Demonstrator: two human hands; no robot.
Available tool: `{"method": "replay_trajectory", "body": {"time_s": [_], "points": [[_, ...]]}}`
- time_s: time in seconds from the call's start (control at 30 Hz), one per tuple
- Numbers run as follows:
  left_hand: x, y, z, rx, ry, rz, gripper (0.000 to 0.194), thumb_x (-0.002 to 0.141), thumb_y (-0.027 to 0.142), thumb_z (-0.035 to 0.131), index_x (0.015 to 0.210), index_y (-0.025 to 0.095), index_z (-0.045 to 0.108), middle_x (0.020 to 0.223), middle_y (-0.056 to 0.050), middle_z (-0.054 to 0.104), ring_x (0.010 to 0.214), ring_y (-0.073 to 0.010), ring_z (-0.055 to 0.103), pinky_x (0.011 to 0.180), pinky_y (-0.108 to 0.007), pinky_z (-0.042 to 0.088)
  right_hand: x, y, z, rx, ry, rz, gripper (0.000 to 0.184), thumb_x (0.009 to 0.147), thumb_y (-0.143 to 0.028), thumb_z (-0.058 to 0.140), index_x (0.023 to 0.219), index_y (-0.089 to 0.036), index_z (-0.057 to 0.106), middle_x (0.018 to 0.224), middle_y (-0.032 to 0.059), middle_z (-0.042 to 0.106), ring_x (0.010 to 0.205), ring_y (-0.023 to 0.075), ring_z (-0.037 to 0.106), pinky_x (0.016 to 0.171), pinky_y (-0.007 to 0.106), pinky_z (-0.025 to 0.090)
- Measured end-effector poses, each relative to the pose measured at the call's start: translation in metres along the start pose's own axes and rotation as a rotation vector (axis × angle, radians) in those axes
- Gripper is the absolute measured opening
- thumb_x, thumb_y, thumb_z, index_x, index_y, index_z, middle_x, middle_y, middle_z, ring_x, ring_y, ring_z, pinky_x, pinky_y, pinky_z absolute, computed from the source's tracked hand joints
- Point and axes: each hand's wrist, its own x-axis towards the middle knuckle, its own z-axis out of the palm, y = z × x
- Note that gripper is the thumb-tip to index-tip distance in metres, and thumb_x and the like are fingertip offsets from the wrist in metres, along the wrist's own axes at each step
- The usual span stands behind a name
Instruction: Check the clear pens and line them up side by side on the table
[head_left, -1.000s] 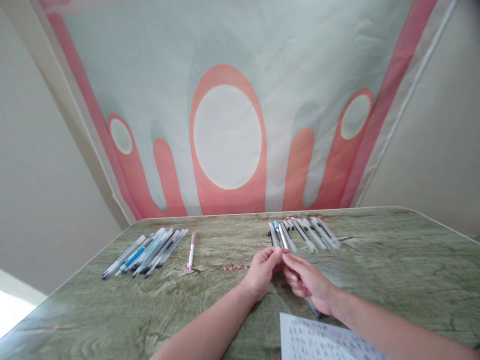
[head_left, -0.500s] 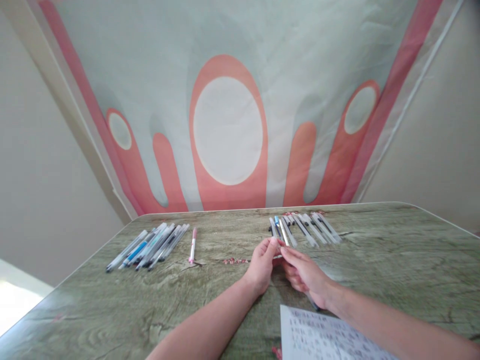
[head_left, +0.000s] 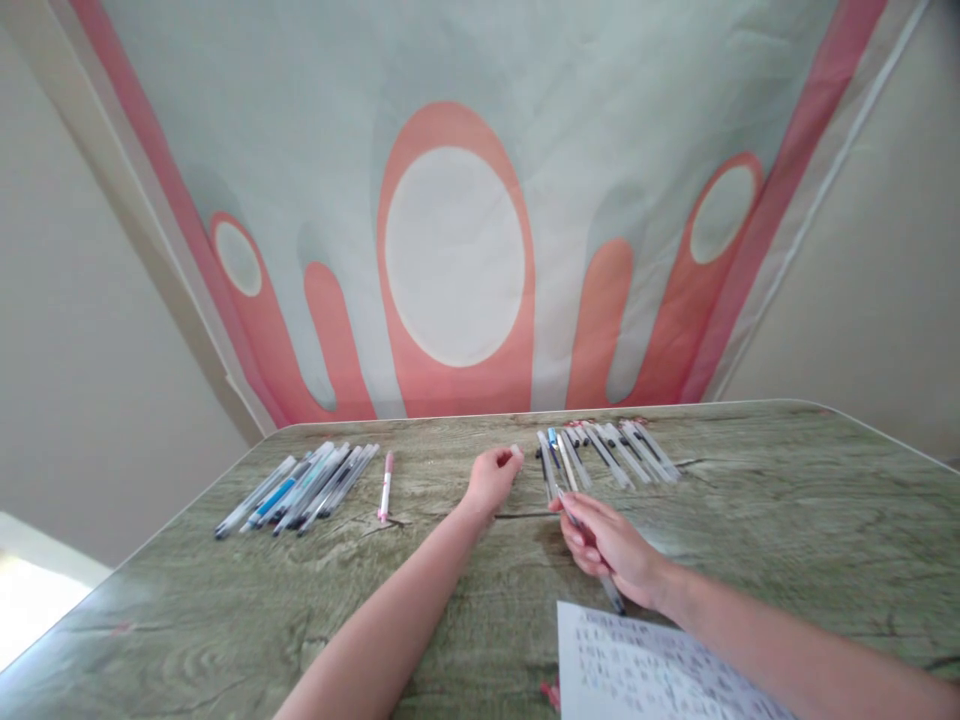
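My right hand (head_left: 611, 547) grips a clear pen (head_left: 609, 590) above the green wood-grain table (head_left: 787, 520), its tip end pointing down toward me. My left hand (head_left: 491, 478) has its fingers pinched together on a small white piece, likely the pen's cap, held out over the table to the left of a row of several pens (head_left: 607, 455). The two hands are apart.
A second group of several pens (head_left: 300, 488) lies at the table's left, with a single pink and white pen (head_left: 385, 487) beside it. A printed sheet of paper (head_left: 652, 675) lies at the near edge. A patterned cloth (head_left: 457, 200) hangs behind the table.
My hands were joined on the pen; now my left hand has drawn away to the left and further out with a small white piece, while my right hand keeps the pen.
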Motion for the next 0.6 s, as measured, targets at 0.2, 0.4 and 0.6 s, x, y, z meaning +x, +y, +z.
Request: {"method": "replay_trajectory", "body": {"time_s": [0.2,0.4,0.6], "points": [[0.043,-0.002,0.007,0.381,0.065,0.112,0.035,0.067,0.019,0.054,0.102,0.016,0.050,0.067,0.000,0.059,0.061,-0.0106,0.052,0.060,-0.020,0.037,-0.001,0.004,0.000,-0.048,-0.014,-0.044,0.026,0.079,-0.043,0.049,0.089,-0.020,0.051,0.055,-0.0066,0.041,0.038,0.0035,0.029,0.031,0.013,0.020],[0.066,0.000,0.014,0.565,-0.007,0.125,0.025,0.070,0.022,0.051,0.093,0.016,0.056,0.073,-0.003,0.062,0.066,-0.0129,0.055,0.062,-0.021,0.039,-0.001,0.005,0.000,-0.069,-0.031,-0.047,0.026,0.079,-0.044,0.048,0.087,-0.019,0.051,0.056,-0.0065,0.041,0.038,0.0033,0.030,0.030,0.013,0.021],[0.068,0.003,0.014,0.597,-0.030,0.130,0.027,0.071,0.029,0.052,0.092,0.015,0.061,0.079,-0.005,0.064,0.071,-0.0142,0.057,0.064,-0.022,0.040,-0.001,0.004,0.001,-0.074,-0.024,-0.045,0.029,0.077,-0.046,0.050,0.089,-0.020,0.051,0.055,-0.0069,0.040,0.037,0.0034,0.029,0.030,0.013,0.021]]}}
